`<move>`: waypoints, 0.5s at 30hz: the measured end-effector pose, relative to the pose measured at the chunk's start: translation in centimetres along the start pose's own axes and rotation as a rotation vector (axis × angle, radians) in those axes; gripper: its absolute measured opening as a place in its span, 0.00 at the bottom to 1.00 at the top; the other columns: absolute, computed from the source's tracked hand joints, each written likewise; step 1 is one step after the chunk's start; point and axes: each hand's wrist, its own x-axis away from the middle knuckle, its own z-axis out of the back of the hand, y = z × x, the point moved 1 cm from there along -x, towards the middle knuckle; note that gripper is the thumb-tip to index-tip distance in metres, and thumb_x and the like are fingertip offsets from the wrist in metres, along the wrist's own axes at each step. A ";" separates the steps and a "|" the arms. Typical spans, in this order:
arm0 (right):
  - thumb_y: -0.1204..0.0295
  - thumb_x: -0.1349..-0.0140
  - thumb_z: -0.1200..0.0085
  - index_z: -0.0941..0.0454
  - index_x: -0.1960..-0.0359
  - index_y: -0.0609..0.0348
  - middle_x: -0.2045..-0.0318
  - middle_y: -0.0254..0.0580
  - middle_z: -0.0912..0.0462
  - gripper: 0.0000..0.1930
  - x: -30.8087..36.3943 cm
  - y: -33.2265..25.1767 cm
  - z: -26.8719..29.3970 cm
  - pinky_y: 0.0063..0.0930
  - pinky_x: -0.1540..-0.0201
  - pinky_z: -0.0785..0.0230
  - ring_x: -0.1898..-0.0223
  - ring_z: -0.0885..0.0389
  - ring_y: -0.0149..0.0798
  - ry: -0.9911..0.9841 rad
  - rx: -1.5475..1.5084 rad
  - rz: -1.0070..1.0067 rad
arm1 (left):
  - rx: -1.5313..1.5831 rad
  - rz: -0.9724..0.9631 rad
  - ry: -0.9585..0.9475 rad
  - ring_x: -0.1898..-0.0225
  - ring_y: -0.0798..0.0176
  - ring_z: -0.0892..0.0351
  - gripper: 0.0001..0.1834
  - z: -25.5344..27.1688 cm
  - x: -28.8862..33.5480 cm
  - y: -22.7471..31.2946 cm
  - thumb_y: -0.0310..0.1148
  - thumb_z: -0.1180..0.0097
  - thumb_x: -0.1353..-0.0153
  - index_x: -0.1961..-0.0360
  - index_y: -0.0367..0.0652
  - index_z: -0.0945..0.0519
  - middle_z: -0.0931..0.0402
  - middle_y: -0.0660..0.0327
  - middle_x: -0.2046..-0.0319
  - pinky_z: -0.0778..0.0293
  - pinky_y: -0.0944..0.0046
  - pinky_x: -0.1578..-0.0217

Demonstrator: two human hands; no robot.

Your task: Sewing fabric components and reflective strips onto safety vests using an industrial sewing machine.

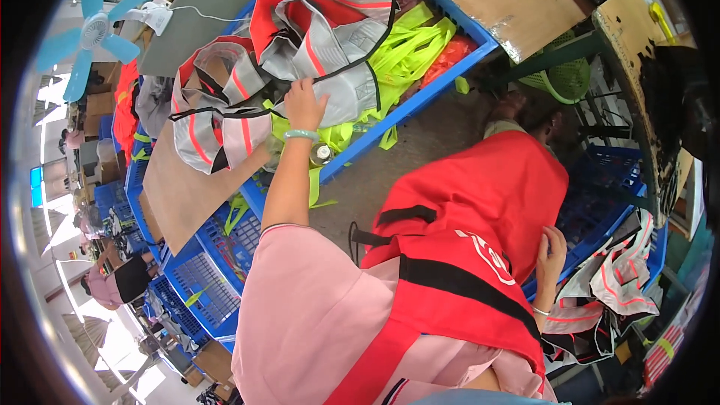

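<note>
My left hand [303,109], with a pale green bangle at the wrist, reaches forward onto a heap of grey fabric pieces [349,94]. Its fingers lie on the cloth with the thumb apart. The pieces have black edging, red lining and orange-pink stripes, and lie folded and looped over one another. Below the heap, neon yellow-green strips [405,49] spill across a blue crate [450,90]. Down at my right side, my right hand [551,256] hangs beside the red apron [480,195] over my lap, fingers loosely apart, seemingly holding nothing.
A brown board [191,187] slants left of the heap. More blue crates [202,281] stand at the left; grey striped pieces [619,277] hang at the right. A green basket [562,79] sits under the worktable [630,45]. A blue fan [94,30] and another person [116,285] appear far left.
</note>
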 end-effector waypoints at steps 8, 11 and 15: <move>0.74 0.39 0.50 0.22 0.61 0.61 0.58 0.47 0.21 0.08 0.1 -1.1 -0.2 0.36 0.48 0.34 0.53 0.24 0.49 -0.066 -0.006 -0.030 | 0.133 -0.060 -0.327 0.61 0.47 0.21 0.18 2.9 -0.7 -0.3 0.48 0.48 0.42 0.59 0.47 0.20 0.20 0.51 0.67 0.28 0.50 0.62; 0.74 0.39 0.51 0.22 0.61 0.61 0.60 0.47 0.20 0.08 0.0 -0.3 -0.2 0.36 0.49 0.34 0.54 0.24 0.49 -0.066 -0.010 -0.022 | 0.339 -0.160 -0.080 0.66 0.46 0.21 0.16 8.7 -3.0 1.2 0.43 0.46 0.41 0.60 0.43 0.20 0.21 0.50 0.70 0.27 0.53 0.67; 0.74 0.40 0.50 0.22 0.61 0.62 0.60 0.48 0.20 0.08 -1.8 -1.6 0.0 0.36 0.50 0.34 0.55 0.24 0.49 -0.033 -0.043 0.003 | 0.690 -0.228 0.108 0.77 0.62 0.23 0.12 17.6 -5.3 5.0 0.35 0.43 0.40 0.62 0.37 0.20 0.22 0.52 0.77 0.30 0.63 0.73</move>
